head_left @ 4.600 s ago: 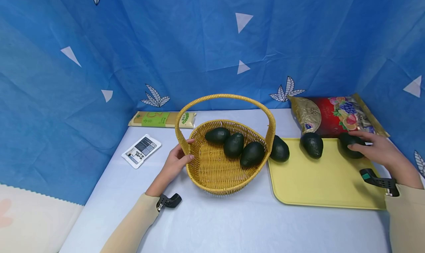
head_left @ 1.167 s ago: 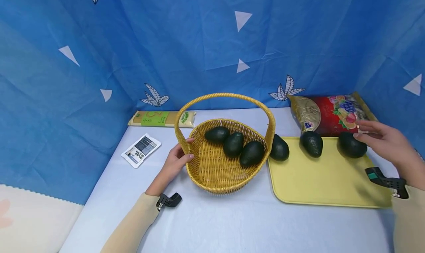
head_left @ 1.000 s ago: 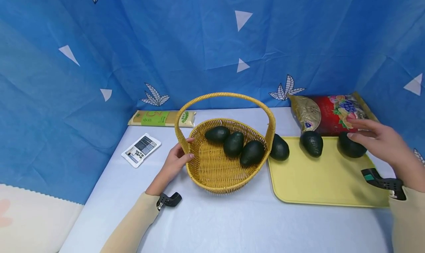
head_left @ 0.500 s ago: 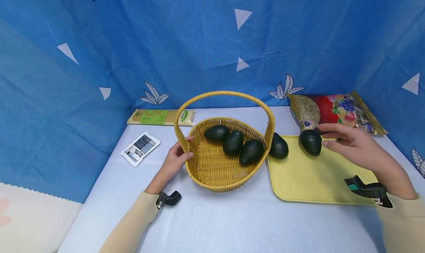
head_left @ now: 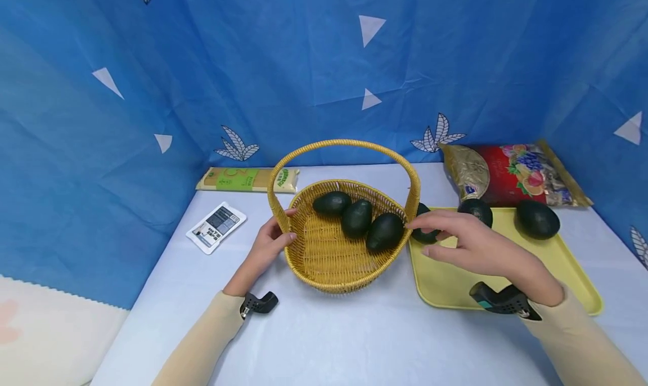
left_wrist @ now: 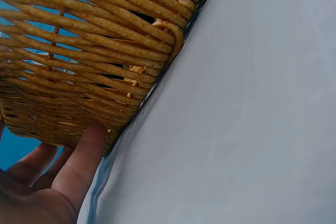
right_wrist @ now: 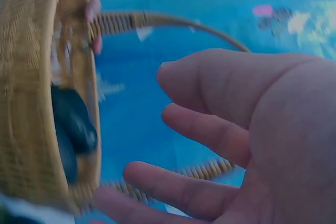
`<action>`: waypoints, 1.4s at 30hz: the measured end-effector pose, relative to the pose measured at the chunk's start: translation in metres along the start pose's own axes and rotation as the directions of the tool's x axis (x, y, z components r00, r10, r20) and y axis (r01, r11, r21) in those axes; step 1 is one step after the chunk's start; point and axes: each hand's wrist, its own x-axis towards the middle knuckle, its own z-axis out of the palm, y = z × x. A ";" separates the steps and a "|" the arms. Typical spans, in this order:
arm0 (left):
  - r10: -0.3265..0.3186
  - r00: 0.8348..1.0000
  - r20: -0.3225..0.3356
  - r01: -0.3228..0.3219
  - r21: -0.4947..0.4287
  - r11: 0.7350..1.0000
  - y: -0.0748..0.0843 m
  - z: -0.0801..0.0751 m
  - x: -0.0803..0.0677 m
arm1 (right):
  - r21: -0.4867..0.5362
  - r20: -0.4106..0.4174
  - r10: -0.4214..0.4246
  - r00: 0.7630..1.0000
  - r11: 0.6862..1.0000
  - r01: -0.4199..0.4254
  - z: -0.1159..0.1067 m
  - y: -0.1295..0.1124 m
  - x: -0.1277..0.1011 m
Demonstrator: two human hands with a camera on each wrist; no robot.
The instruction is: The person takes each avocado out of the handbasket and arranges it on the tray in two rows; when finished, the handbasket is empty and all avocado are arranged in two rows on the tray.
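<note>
Blue cloth with white leaf and triangle prints walls off a pale blue table [head_left: 354,341]. Wicker basket [head_left: 329,262] sits mid-table with three avocados inside, left hand [head_left: 268,245] holding its left rim. Right hand [head_left: 471,245] hovers, fingers loosely spread and gripping nothing, by the avocado [head_left: 422,235] at the yellow tray's [head_left: 572,268] left edge, tight against the basket. Two more avocados along the tray's back edge, snack bag [head_left: 511,175] behind, noodle pack [head_left: 243,179] and sachet [head_left: 216,227] far left.

Woven wicker basket [head_left: 329,262], smooth matt plastic tray [head_left: 567,262], glossy foil bag [head_left: 511,175]
</note>
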 end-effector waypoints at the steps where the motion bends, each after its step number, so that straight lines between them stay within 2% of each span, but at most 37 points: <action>1: -0.003 1.000 0.000 0.003 0.000 1.000 0.000 0.001 0.000 | 0.004 0.023 -0.017 1.000 1.000 0.017 0.003 -0.003 0.005; 5: -0.003 1.000 -0.004 0.003 0.002 1.000 -0.001 0.001 -0.001 | -0.002 0.094 -0.064 0.994 0.998 0.065 0.016 -0.009 0.025; 12: -0.001 1.000 -0.005 0.001 0.017 1.000 -0.001 0.000 -0.002 | -0.107 0.187 -0.069 0.980 0.990 0.090 0.034 -0.013 0.058; 17: 0.000 1.000 -0.005 0.000 0.017 1.000 0.000 0.000 -0.002 | -0.238 0.239 -0.074 0.968 0.962 0.132 0.043 -0.020 0.076; 21: 0.002 1.000 -0.007 -0.001 0.020 1.000 0.000 0.000 -0.002 | -0.296 0.307 -0.046 0.951 0.945 0.141 0.044 -0.020 0.089; 27: 0.020 1.000 0.001 -0.020 0.007 1.000 -0.002 0.001 -0.001 | -0.316 0.412 0.064 0.909 0.946 0.077 0.044 -0.017 0.102; 33: 0.021 1.000 0.002 -0.021 0.007 1.000 -0.003 0.000 0.000 | -0.338 0.459 0.145 0.877 0.941 0.022 0.047 -0.015 0.108; 38: 0.018 1.000 0.000 -0.018 0.010 1.000 -0.003 0.001 0.000 | -0.342 0.478 0.141 0.867 0.939 0.036 0.049 -0.014 0.110; 42: 0.025 1.000 0.003 -0.025 0.008 1.000 -0.003 0.001 0.000 | -0.295 0.504 0.108 0.857 0.954 0.053 0.050 -0.012 0.109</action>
